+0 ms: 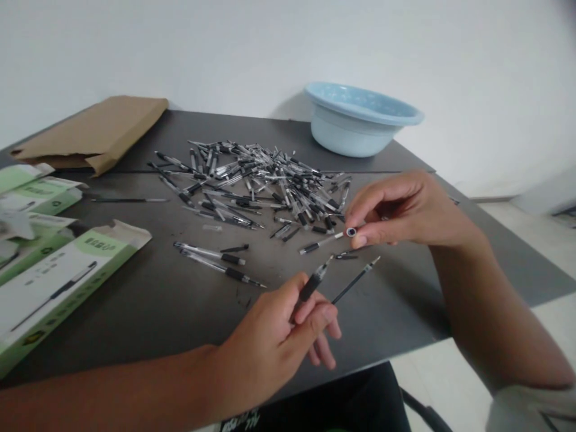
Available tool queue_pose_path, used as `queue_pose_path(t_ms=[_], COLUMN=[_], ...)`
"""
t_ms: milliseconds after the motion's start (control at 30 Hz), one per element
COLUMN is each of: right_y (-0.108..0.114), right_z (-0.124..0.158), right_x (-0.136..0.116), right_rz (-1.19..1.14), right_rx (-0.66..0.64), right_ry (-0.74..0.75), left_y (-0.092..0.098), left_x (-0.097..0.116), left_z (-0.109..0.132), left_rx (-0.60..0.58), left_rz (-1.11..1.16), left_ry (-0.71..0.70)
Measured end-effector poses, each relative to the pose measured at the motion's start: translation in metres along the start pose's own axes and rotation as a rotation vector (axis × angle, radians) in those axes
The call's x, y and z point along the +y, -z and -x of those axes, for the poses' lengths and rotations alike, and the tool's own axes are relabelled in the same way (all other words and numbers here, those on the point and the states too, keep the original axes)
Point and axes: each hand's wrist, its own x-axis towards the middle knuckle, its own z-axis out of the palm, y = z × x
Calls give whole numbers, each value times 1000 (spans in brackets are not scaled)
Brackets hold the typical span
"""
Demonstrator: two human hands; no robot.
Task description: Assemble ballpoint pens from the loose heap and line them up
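Observation:
My left hand (288, 336) is closed around a gel pen (311, 287) with a black rubber grip, its bare tip pointing up and away. Beyond those fingers extends a dark ink refill (355, 280); whether the hand holds it or it lies on the table I cannot tell. Between thumb and forefinger, my right hand (400, 210) pinches a small pen cap (351, 232), its round open end facing me. The cap is apart from the pen tip. Just left of it lies a pen part (320, 243) with a black section.
Behind the hands spreads a heap of pens and caps (270, 174). Two clear pens (216, 264) lie nearer. A light blue basin (355, 129) stands at the back right, a brown paper bag (99, 129) at the back left. Green-white pen boxes (67, 282) fill the left side.

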Motion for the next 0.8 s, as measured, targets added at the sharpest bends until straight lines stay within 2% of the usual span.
queue_pose_path(t_ms=[100, 333, 500, 800], right_y=[5, -3, -5, -2], right_z=[3, 4, 4, 8], right_x=[-3, -13, -13, -15], right_rz=[76, 102, 92, 171], right_rx=[-16, -194, -200, -180], right_ry=[65, 268, 349, 301], left_y=[0, -1, 0, 0], left_x=[2, 2, -1, 0], left_z=[1, 1, 0, 2], left_rx=[-37, -46, -43, -74], left_rz=[-17, 3, -6, -27], left_ry=[59, 159, 193, 213])
